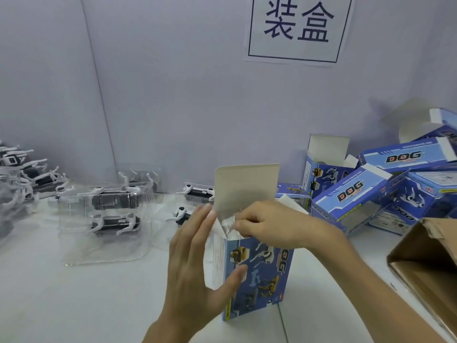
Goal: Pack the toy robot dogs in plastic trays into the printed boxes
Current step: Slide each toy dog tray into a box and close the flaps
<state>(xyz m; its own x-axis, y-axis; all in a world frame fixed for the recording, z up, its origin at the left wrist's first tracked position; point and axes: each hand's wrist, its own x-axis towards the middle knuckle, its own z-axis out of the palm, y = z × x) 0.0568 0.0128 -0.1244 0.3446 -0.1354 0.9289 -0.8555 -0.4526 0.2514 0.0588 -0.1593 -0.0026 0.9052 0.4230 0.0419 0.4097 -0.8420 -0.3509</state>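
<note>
my left hand (195,263) stands upright against the left side of the printed box (259,276), fingers straight and together along its wall, thumb laid flat on the blue front, nothing curled round it. my right hand (272,226) reaches in from the right over the open top, wrist bent down, fingers curled and pinching the clear edge of the plastic tray (228,222) sitting in the box's mouth. the lid flap (247,186) stands up behind. more trays with toy dogs (113,209) lie to the left on the white table (74,305), and a heap of boxes (371,194) lies to the right.
</note>
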